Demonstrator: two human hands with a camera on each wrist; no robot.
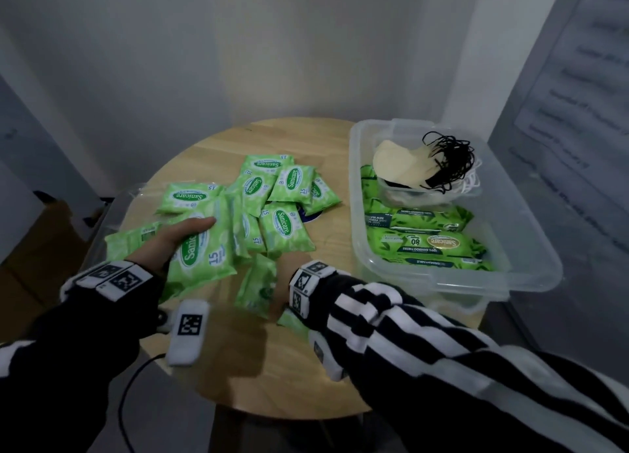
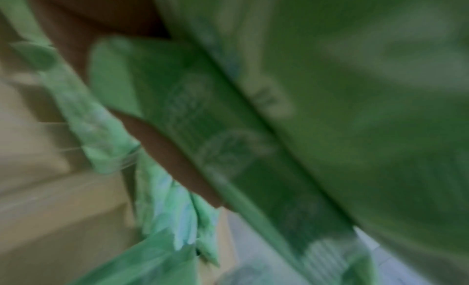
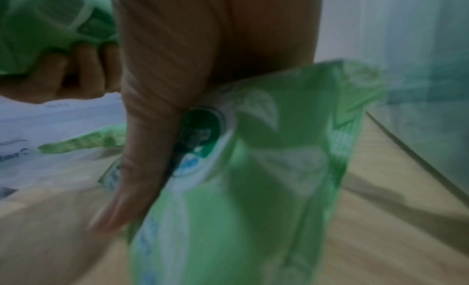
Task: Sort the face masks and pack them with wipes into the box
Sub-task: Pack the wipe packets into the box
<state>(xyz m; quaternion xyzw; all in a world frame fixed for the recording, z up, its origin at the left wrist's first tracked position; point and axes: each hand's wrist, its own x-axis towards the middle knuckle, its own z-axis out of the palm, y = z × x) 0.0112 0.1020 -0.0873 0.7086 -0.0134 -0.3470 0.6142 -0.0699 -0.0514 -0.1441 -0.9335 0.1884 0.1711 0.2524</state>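
Several small green wipe packs [image 1: 289, 183] lie scattered on the round wooden table [image 1: 258, 367]. My left hand [image 1: 173, 241] grips a stack of these packs [image 1: 207, 251], thumb on top. The left wrist view is blurred; the stack [image 2: 304, 108] fills it, with a finger [image 2: 172, 159] beneath. My right hand [image 1: 289, 275] pinches one wipe pack [image 1: 255, 289] just above the table's middle. In the right wrist view the thumb [image 3: 152, 128] presses on that pack [image 3: 253, 179]. The clear plastic box [image 1: 531, 275] at right holds large wipe packs [image 1: 435, 245] and beige and black face masks [image 1: 408, 163].
The masks sit in a smaller clear tub [image 1: 422, 197] inside the box. A clear lid [image 1: 112, 211] lies under the packs at the table's left edge. A black cable [image 1: 126, 398] hangs off the front left. Walls stand close behind and to the right.
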